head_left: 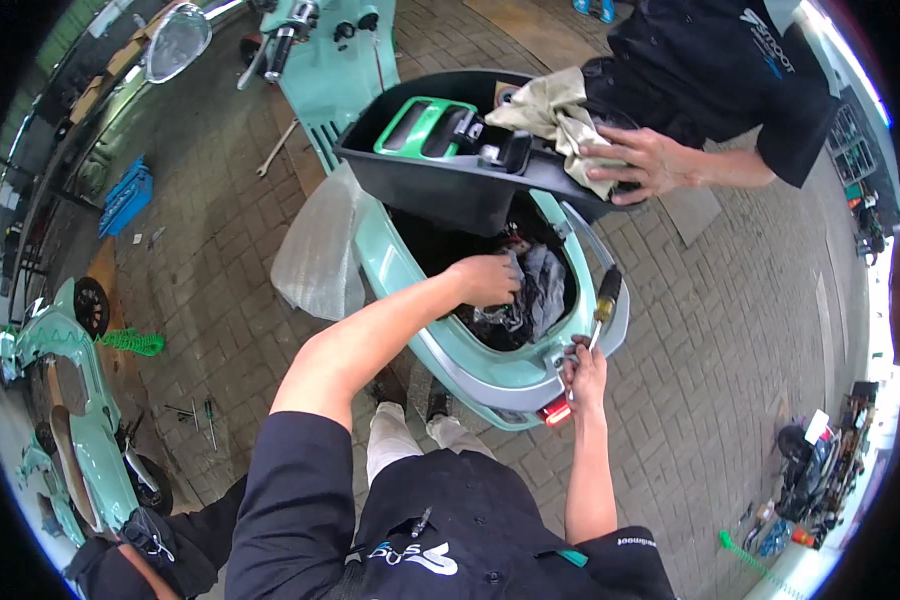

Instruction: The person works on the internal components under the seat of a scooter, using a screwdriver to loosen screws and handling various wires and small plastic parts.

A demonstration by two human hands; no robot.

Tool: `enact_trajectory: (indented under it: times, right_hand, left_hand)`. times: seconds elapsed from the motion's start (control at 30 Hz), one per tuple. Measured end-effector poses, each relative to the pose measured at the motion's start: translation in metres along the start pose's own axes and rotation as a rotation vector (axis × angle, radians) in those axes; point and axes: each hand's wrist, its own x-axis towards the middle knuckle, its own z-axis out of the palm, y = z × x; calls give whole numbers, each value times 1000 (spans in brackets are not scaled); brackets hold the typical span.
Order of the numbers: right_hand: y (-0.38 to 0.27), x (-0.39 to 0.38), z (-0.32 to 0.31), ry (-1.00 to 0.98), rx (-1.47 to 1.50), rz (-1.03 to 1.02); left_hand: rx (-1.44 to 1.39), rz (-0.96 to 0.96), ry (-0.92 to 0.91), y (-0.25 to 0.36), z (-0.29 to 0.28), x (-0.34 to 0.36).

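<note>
A mint-green scooter body (425,310) stands open in front of me. My left hand (485,280) reaches into its opening with fingers curled at the edge of a crumpled dark grey cloth or plastic sheet (542,285); what they grip is partly hidden. By the tail, my right hand (584,375) is closed around the shaft of a screwdriver (608,287), whose black-and-yellow handle points away from me. A black storage bin (430,185), with a green-framed part (425,125) inside, is tilted up over the opening. A co-worker's hand (645,160) presses a beige cloth (560,105) at its right end.
Bubble wrap (320,245) hangs on the scooter's left side. A wrench (276,150), a blue crate (127,198) and a screwdriver (210,420) lie on the brick floor at left. Another mint scooter (80,370) and a crouching person (160,550) are farther left. Parts (820,470) lie at right.
</note>
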Motion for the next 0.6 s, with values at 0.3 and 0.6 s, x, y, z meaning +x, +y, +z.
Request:
enact_trajectory:
  times: [0.3, 0.6]
  right_hand:
    - [5, -11, 0, -35, -249, -107]
    - [-6, 10, -1, 40, -992, -273]
  left_hand:
    - [21, 142, 74, -14, 3, -7]
    - [-522, -461, 83, -22, -50, 0]
